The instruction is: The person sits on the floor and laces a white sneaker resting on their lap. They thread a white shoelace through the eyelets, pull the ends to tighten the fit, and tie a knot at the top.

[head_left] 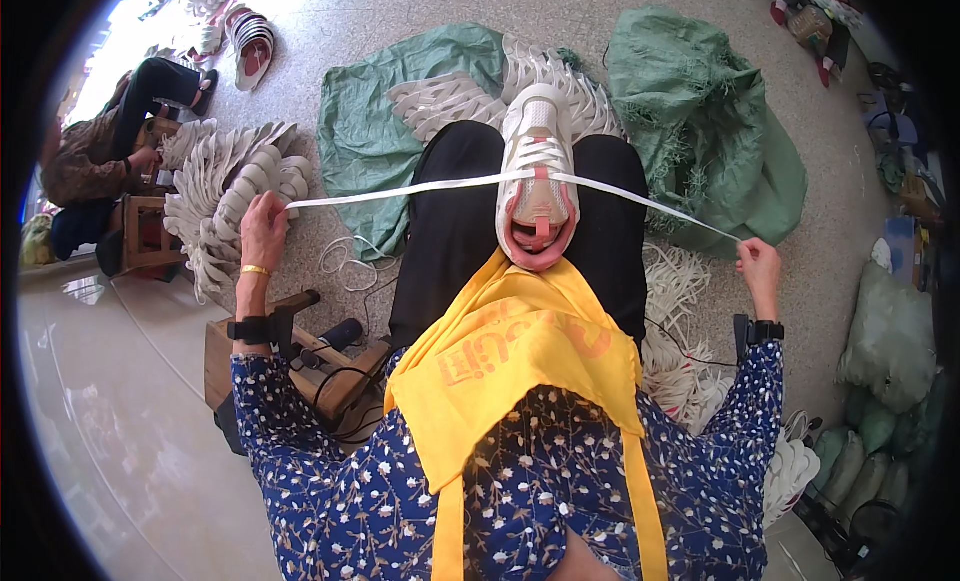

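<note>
A white and pink sneaker (pixel 535 151) rests between my knees, its toe pointing away from me and its pink-lined opening toward me. White shoelace (pixel 400 190) criss-crosses the front of it, and two long ends stretch out to either side. My left hand (pixel 264 233) pinches one lace end well out to the left, beside a pile of shoe uppers. Far out on the right, my right hand (pixel 759 268) grips the other end between fingertips. Both lengths look pulled nearly straight. A yellow apron (pixel 510 341) covers my lap below the shoe.
Stacked white shoe uppers (pixel 225 186) lie at the left, near a seated person (pixel 95 166). Green sacks (pixel 690 131) spread beyond my knees. Loose white laces (pixel 680 331) heap by my right leg. A wooden stool (pixel 225 366) stands by my left forearm.
</note>
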Demonstrator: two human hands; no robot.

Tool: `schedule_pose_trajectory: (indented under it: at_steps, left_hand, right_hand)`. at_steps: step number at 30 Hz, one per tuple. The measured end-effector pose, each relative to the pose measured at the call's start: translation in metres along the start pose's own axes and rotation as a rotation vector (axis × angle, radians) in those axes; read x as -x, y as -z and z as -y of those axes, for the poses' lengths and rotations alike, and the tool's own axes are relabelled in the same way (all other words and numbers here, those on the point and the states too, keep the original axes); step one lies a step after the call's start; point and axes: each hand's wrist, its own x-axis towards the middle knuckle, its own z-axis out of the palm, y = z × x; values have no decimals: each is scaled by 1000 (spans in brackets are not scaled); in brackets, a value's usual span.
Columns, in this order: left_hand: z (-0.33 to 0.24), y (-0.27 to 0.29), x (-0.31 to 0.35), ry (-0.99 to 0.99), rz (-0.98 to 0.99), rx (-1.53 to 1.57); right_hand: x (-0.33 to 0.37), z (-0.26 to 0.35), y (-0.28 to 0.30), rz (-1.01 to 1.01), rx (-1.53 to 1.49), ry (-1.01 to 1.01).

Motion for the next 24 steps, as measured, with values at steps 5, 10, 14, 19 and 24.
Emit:
schedule_pose_trajectory:
  at_steps: [5,10,14,19,24]
  left_hand:
    - [-50,15,-64,-134,195,-1]
    - [-119,63,-120,-35,-306,6]
    - [-96,13,-79,-76,15,-79]
    - [-183,-47,-7,50,629,612]
    - [-241,-72,-12,-50,383,659]
  right_hand:
    - [-20,60,-13,463,-142,-24]
    - [-29,138,20,123,-683,99]
    - [0,157,7,118,-903,87]
    - [55,213,-44,599,-708,86]
    - [52,264,-85,588,-606,262]
